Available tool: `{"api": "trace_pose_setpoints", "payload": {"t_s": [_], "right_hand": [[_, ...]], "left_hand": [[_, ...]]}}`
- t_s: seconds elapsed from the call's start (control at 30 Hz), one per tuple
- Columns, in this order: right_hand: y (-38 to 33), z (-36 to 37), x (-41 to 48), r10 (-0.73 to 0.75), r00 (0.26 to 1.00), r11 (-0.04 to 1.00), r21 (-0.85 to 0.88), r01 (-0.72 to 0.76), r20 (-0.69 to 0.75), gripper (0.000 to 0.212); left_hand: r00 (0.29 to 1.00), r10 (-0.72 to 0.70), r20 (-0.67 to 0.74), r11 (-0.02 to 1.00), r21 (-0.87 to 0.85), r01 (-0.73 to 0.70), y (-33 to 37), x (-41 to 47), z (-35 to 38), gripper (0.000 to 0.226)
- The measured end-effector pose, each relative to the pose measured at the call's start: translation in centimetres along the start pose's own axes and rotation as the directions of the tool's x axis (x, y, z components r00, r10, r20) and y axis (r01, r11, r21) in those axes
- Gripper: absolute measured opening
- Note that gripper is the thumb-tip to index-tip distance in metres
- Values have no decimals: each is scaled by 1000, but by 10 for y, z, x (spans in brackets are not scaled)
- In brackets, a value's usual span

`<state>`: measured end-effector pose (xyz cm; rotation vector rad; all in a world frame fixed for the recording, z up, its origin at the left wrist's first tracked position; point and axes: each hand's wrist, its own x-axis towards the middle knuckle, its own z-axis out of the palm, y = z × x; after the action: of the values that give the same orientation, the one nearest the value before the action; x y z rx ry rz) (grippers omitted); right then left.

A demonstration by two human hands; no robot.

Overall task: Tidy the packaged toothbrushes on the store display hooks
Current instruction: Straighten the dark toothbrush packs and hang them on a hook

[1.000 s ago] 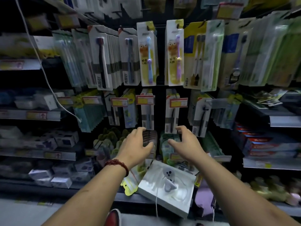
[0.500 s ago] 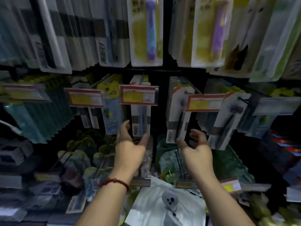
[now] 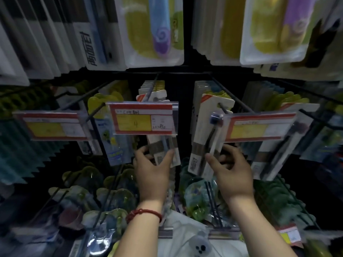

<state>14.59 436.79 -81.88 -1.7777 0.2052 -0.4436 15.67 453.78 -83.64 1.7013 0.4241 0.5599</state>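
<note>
My left hand [image 3: 152, 177] pinched a flat white toothbrush pack [image 3: 160, 145]; my right hand [image 3: 233, 175] gripped the glossy neighbouring pack [image 3: 205, 132]. Both hung on thin wire hooks [image 3: 222, 107].

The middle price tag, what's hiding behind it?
White toothbrush packs hang on a hook behind the price tag. The left hand grips the front one's bottom; the tag hides its middle.

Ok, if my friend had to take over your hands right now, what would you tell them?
Left hand: pinches the bottom of the front toothbrush pack on the middle hook.
Right hand: grips the bottom of the tilted pack on the right-hand hook.
Done: both packs hang on their hooks.
Left: probably straighten the tilted pack, square up both rows, then let go.
</note>
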Motion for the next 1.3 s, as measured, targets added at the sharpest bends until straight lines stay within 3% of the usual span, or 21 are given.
{"api": "trace_pose_setpoints", "payload": {"t_s": [0.13, 0.23, 0.43, 0.6, 0.77, 0.97, 1.1, 1.3], "right_hand": [[1, -4, 0, 23, 999, 983, 179, -28, 30, 6], [1, -6, -1, -23, 999, 988, 156, 17, 37, 16], [-3, -10, -4, -99, 995, 987, 125, 99, -8, 26], [-10, -13, -11, -179, 984, 981, 70, 178, 2, 11], [-17, -12, -20, -222, 968, 973, -40, 228, 120, 9], [-15, -7, -35, -25, 992, 999, 51, 19, 124, 14], [-16, -14, -53, 114, 970, 968, 196, -157, 213, 8], [-15, -23, -78, 177, 969, 970, 138, -202, 172, 12]], "left_hand": [[996, 18, 91, 998, -61, -13, -7, -1, -5, 32], [988, 90, 126, 991, -110, -77, -3, -5, -14, 14], [988, 118, 101, 985, -140, -103, 0, -6, -34, 16], [993, 72, 96, 976, -213, -50, 0, -10, -49, 19], [997, 35, 72, 974, -226, -18, -2, -15, -67, 13], [983, 26, 184, 989, -146, 1, -12, -35, -80, 13], [966, -14, 259, 989, -139, 52, -7, -56, -79, 17], [919, -120, 377, 972, -144, 186, 8, -90, -56, 7]]}}
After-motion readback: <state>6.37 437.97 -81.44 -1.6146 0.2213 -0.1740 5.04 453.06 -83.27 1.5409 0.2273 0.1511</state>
